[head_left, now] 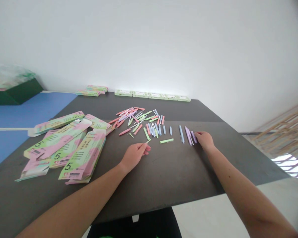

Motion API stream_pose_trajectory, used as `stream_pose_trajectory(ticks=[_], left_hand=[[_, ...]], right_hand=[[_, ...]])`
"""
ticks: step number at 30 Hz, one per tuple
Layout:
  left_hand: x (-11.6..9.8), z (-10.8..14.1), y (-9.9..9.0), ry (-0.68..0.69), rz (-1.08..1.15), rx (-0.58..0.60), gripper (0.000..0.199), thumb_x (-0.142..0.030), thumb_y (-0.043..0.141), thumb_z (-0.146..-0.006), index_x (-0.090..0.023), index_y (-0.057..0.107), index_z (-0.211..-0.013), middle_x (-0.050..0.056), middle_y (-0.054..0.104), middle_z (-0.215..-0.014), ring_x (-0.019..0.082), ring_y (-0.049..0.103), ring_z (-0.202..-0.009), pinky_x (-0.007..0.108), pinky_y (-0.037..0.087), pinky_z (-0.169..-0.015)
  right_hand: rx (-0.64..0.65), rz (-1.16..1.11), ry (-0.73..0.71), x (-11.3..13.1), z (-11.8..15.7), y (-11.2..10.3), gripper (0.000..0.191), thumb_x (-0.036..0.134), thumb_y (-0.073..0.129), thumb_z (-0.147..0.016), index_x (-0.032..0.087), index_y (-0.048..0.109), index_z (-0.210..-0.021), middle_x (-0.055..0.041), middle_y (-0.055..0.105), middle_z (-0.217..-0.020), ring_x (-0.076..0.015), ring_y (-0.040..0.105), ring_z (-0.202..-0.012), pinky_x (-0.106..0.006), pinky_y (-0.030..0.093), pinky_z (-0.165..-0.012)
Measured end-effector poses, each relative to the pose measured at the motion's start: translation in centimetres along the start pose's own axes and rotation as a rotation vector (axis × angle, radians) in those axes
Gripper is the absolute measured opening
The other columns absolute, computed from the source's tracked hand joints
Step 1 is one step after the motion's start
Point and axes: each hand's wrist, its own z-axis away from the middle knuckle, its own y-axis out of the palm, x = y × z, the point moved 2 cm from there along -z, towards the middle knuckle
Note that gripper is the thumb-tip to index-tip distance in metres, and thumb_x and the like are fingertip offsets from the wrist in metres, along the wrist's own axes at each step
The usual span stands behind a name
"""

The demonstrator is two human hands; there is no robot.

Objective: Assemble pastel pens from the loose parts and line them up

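My left hand (134, 156) is closed in a pinch, a small light-green pen part (148, 141) showing at its fingertips. My right hand (205, 139) has its fingertips closed on a purple pen (193, 137) at the right end of a short row. Beside it lie more purple pens (188, 135) and a blue pen (181, 134). A green pen barrel (166, 140) rests on the table between my hands. Farther back is a loose spread of pen barrels, tips and white refills (152, 129) in green, blue and pink, with a heap of pink pens (124, 115) behind.
Several opened pink-and-green cartons (76, 155) are piled on the left of the dark table (164, 178). Flat white-green boxes (140, 94) line the wall edge, with stacked cartons (92, 91) beside them. A dark green bin (17, 92) stands on a blue table (49, 107).
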Motion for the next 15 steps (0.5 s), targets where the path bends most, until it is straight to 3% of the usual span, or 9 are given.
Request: stream_pose_trajectory(ticks=[4, 7, 11, 13, 15], left_hand=[[0.2, -0.1, 0.0, -0.012, 0.039, -0.032, 0.034, -0.043, 0.051, -0.080, -0.015, 0.070, -0.075, 0.009, 0.071, -0.079, 0.016, 0.063, -0.068, 0.027, 0.046, -0.065], [0.6, -0.5, -0.4, -0.004, 0.072, -0.120, 0.034, -0.044, 0.051, -0.080, -0.016, 0.069, -0.074, 0.008, 0.070, -0.078, 0.016, 0.062, -0.068, 0.026, 0.044, -0.064], [0.7, -1.0, -1.7, 0.057, -0.061, -0.260, 0.029, -0.044, 0.053, -0.078, -0.018, 0.068, -0.076, 0.004, 0.069, -0.075, 0.017, 0.060, -0.067, 0.026, 0.041, -0.064], [0.5, -1.2, -2.3, 0.106, -0.192, -0.288, 0.025, -0.042, 0.056, -0.076, -0.020, 0.067, -0.076, 0.002, 0.066, -0.069, 0.017, 0.058, -0.065, 0.026, 0.039, -0.064], [0.3, -1.2, -2.7, 0.162, -0.301, -0.299, 0.020, -0.039, 0.058, -0.076, -0.021, 0.068, -0.076, 0.001, 0.064, -0.068, 0.018, 0.056, -0.067, 0.027, 0.038, -0.066]], right_hand=[[-0.067, -0.009, -0.040, 1.7, 1.1, -1.1, 0.039, 0.031, 0.043, -0.081, 0.009, 0.069, -0.100, -0.0182, 0.068, -0.094, -0.0262, 0.062, -0.086, -0.031, 0.042, -0.069], [-0.080, -0.042, -0.176, 5.0, 2.7, -1.5, 0.037, 0.031, 0.043, -0.083, 0.013, 0.067, -0.104, -0.0135, 0.067, -0.097, -0.0224, 0.060, -0.087, -0.029, 0.042, -0.073], [0.029, -0.091, -0.469, 10.7, 5.4, -0.5, 0.025, 0.030, 0.049, -0.083, 0.022, 0.070, -0.093, -0.0045, 0.067, -0.096, -0.0169, 0.059, -0.086, -0.026, 0.042, -0.078], [0.149, -0.003, -0.786, 13.1, 7.0, 0.3, 0.023, 0.024, 0.049, -0.083, 0.021, 0.070, -0.093, -0.0060, 0.066, -0.094, -0.0183, 0.058, -0.088, -0.028, 0.041, -0.081], [0.237, 0.073, -0.941, 14.4, 8.2, 1.1, 0.018, 0.024, 0.056, -0.080, 0.021, 0.070, -0.091, -0.0071, 0.066, -0.096, -0.0204, 0.057, -0.092, -0.030, 0.039, -0.085]])
